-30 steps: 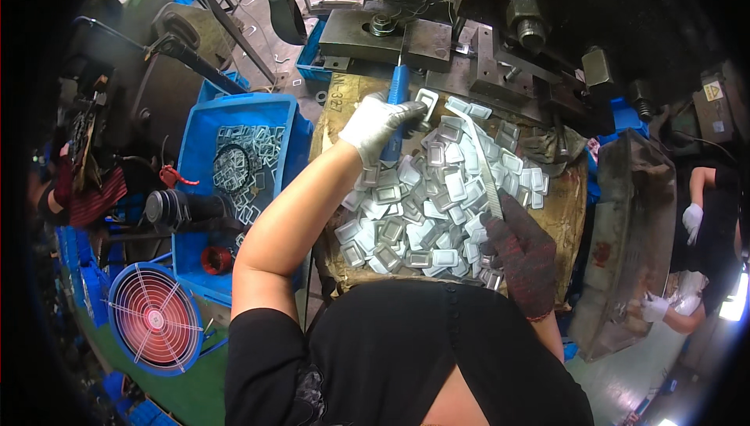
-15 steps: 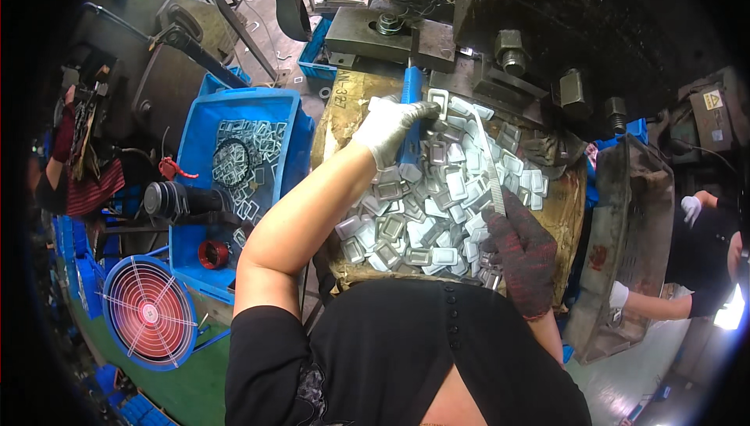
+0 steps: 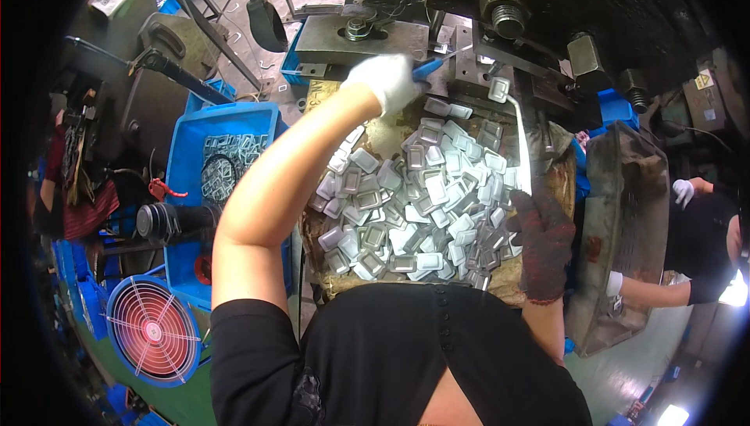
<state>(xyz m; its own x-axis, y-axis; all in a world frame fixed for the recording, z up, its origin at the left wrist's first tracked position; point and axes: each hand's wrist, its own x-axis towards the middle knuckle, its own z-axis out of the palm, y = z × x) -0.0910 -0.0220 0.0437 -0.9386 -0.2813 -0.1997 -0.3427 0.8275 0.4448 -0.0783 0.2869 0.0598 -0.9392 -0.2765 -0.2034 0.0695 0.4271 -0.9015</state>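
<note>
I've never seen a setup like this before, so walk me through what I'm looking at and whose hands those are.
There's no robot here: these are a person's own gloved hands, seen from a wide fisheye camera on their head, looking down, so straight edges bend near the rim. The left hand, in a white glove, holds a blue-handled tool. The right hand, in a dark red and black glove, holds a long pale tool with a small tray-shaped piece at its tip. A heap of similar silvery pieces lies on the worn work surface. Beyond it stands heavy machinery with big bolts; a blue bin sits to the left.
</note>
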